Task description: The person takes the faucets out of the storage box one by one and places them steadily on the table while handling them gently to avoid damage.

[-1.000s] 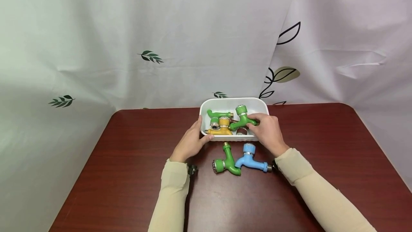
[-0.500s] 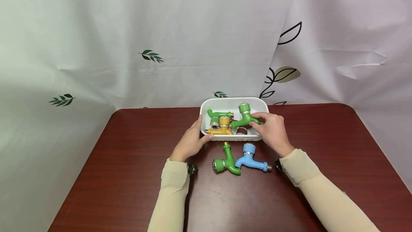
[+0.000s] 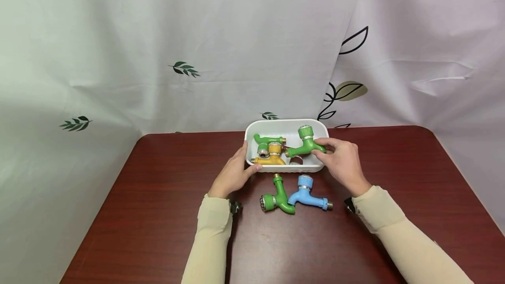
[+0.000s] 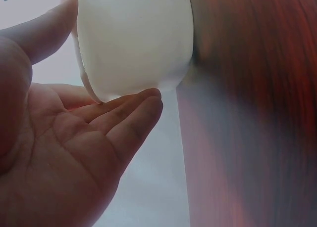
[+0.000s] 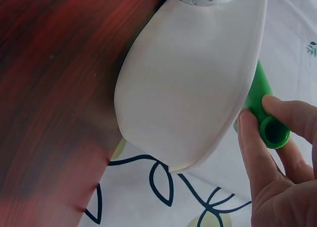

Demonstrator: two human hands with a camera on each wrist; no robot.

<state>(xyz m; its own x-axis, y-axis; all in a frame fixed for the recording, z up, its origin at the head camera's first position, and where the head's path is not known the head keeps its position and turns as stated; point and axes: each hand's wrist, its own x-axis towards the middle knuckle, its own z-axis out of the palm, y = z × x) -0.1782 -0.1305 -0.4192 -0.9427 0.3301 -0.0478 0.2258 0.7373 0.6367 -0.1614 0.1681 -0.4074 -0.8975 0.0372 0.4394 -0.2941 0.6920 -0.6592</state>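
My right hand [image 3: 344, 161] pinches the body of a green tap [image 3: 307, 147] over the right part of a white tub [image 3: 282, 168]. That tap's knob points up in the head view; its open end [image 5: 275, 132] shows beside my fingers in the right wrist view. My left hand [image 3: 232, 174] rests at the tub's left end, fingers nearly straight along its wall and thumb at the front rim. Inside the tub lie a yellow tap [image 3: 272, 160], another green tap [image 3: 270, 140] and a brown-ended piece [image 3: 296, 160], partly hidden.
On the dark red table [image 3: 177, 214], just in front of the tub, lie a green tap [image 3: 281, 198] and a blue tap [image 3: 307, 196], touching or nearly so. A white patterned curtain [image 3: 236, 56] hangs behind the table's back edge.
My right hand has shifted to the right with the green tap, which has moved slightly toward the tub's right end. The left hand and the tub have stayed where they were.
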